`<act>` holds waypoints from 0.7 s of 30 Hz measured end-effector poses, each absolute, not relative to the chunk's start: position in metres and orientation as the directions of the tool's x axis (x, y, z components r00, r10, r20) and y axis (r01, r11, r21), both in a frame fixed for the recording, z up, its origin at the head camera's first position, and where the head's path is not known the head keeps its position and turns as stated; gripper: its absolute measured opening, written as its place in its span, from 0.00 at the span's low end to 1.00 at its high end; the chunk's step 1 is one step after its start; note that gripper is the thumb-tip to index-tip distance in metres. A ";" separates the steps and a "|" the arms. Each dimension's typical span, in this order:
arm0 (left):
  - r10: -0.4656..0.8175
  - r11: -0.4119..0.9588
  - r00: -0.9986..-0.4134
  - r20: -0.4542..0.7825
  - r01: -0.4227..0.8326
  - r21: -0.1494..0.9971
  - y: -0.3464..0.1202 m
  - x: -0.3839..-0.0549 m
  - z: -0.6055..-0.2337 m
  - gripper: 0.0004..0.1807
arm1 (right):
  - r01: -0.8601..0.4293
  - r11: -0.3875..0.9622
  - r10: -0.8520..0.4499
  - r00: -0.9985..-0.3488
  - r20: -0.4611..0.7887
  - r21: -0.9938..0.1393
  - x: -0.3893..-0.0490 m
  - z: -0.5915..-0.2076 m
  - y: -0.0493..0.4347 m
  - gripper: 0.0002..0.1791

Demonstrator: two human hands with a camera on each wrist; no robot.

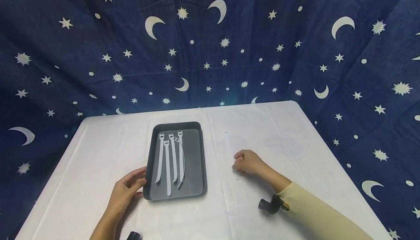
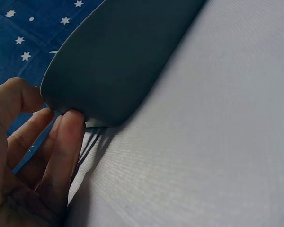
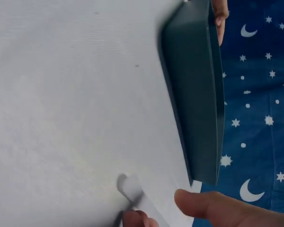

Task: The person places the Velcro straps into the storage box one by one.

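Note:
In the head view, a dark grey rectangular tray (image 1: 194,163) sits on the white table, with several white cable straps (image 1: 167,167) lying lengthwise in it, their slotted heads toward the far end. My left hand (image 1: 126,189) grips the tray's near left edge; the left wrist view shows fingertips (image 2: 72,118) against its outer wall. To the right of the tray, my right hand (image 1: 248,162) is low over the table at another white strap (image 3: 132,188), which barely stands out from the cloth. In the right wrist view a fingertip meets this strap, and the thumb (image 3: 194,202) is held apart.
A white cloth (image 1: 82,181) covers the table. Behind and to the right hangs a dark blue curtain (image 1: 197,43) with moons and stars. A black wrist device (image 1: 270,204) is strapped at the right sleeve (image 1: 315,207).

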State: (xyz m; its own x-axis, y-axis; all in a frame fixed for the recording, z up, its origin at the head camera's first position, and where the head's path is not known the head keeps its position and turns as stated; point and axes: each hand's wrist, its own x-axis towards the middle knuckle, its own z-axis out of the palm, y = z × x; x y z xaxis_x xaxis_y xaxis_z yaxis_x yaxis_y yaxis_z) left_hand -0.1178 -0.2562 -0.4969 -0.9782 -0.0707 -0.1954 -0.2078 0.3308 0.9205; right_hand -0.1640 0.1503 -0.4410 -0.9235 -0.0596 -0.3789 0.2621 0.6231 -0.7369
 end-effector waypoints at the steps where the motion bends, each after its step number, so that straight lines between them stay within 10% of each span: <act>1: -0.072 0.332 -0.979 -0.193 -0.206 0.921 -0.256 -0.118 -0.497 0.30 | 0.246 0.634 -0.047 -0.934 -0.353 -0.734 -0.163 -0.444 0.150 0.22; 21: -0.062 0.315 -0.985 -0.164 -0.175 0.933 -0.256 -0.118 -0.499 0.29 | 0.132 0.793 0.094 -0.991 -0.094 -0.595 -0.153 -0.469 0.128 0.17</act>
State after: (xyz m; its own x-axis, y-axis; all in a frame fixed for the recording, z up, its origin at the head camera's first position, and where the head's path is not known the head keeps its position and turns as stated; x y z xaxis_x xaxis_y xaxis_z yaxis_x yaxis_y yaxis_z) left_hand -0.1179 -0.2564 -0.4991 -0.9846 -0.0624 -0.1636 -0.1749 0.3146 0.9330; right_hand -0.1533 0.1284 -0.4688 -0.9911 0.0944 -0.0936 0.1317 0.7928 -0.5951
